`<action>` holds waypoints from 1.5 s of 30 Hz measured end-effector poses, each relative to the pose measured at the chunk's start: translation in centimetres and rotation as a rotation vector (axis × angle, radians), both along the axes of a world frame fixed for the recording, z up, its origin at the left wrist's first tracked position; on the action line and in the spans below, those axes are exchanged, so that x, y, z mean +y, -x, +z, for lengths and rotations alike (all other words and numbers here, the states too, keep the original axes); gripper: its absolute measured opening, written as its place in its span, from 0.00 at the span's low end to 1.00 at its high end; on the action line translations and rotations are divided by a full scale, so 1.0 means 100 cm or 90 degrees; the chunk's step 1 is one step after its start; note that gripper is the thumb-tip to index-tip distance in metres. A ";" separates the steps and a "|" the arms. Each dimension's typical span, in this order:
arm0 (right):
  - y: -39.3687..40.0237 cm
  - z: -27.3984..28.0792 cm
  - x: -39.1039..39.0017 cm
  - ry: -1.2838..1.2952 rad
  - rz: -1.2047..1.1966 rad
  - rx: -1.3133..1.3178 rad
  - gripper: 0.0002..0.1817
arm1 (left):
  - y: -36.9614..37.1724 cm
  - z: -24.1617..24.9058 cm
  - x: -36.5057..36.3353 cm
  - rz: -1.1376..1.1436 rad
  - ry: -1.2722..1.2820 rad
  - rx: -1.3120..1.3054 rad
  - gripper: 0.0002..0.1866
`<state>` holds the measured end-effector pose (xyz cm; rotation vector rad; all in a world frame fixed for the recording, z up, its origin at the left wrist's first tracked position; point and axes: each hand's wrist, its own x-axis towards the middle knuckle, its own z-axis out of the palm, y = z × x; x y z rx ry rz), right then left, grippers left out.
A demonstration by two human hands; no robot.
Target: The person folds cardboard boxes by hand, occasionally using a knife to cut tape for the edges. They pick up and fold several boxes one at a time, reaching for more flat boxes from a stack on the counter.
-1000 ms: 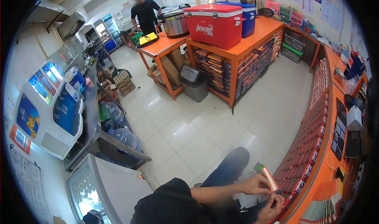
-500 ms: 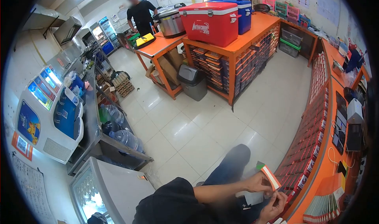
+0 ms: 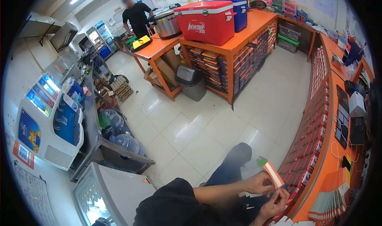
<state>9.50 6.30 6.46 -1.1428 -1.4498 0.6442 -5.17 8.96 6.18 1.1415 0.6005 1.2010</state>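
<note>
You sit low by the orange counter at right. Your left hand pinches a small orange-and-white card, tilted up toward you, prob. so its print faces you. Your right hand, fingers half curled, meets the card's near edge from below, steadying it. Card is near right, just above your knee. Red cooler far off on a table.

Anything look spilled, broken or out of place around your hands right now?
Nothing stands out. Both hands, left hand and right hand, hold the small orange-and-white card by the orange counter; the floor shows no spill.
</note>
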 end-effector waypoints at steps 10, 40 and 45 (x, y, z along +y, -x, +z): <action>0.006 -0.008 -0.002 0.034 0.002 0.057 0.06 | 0.001 -0.009 0.000 0.059 -0.039 -0.002 0.12; -0.039 0.183 0.064 -0.340 -0.141 0.153 0.27 | 0.058 -0.048 -0.030 0.200 0.226 -0.015 0.11; -0.066 0.295 0.128 -0.643 -0.288 0.226 0.28 | 0.102 0.088 0.082 0.108 0.150 0.088 0.15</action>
